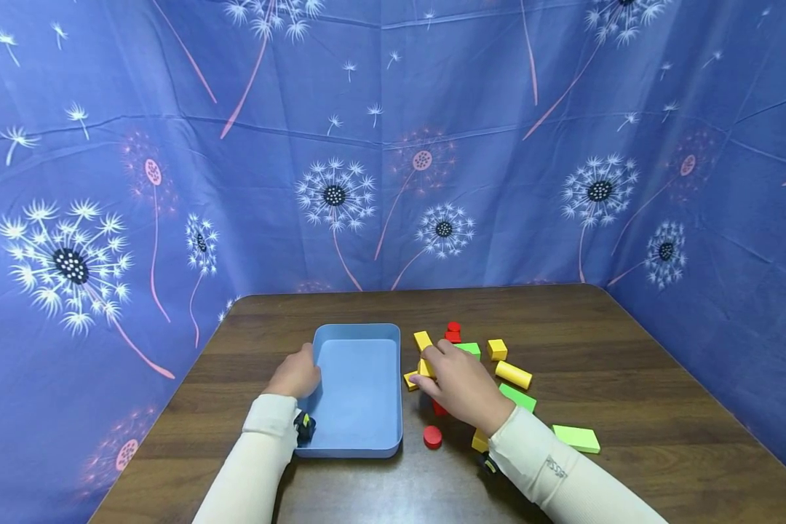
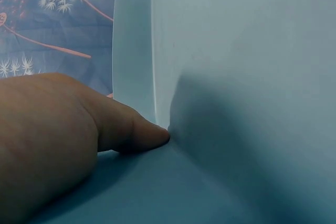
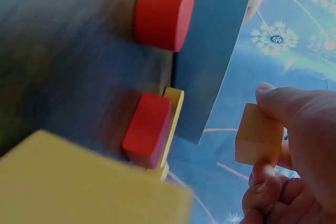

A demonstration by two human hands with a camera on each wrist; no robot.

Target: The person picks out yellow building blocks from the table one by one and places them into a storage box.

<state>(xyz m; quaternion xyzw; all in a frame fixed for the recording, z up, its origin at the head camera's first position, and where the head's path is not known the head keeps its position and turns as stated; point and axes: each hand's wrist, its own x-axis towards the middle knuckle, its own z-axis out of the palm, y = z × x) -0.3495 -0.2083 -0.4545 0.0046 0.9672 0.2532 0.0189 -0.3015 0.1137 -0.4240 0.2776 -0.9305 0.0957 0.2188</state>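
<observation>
Wood worktop (image 1: 635, 393): I've got right grip (image 1: 461, 382) pinching a yellow block (image 3: 259, 135) right of the tray (image 1: 360, 393), left grip (image 1: 295, 373) holding its left wall.

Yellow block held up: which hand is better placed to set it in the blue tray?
Right hand, likely: it pinches the yellow block, while the left hand grips the blue tray.

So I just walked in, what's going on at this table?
Someone is handling blocks at a wooden table. Their right grip pinches a yellow block just to the right of the blue tray, not inside it. Their left grip holds the tray's left side. Other pieces, including a red disc, a yellow cylinder and a light green block, lie to the tray's right.
</observation>
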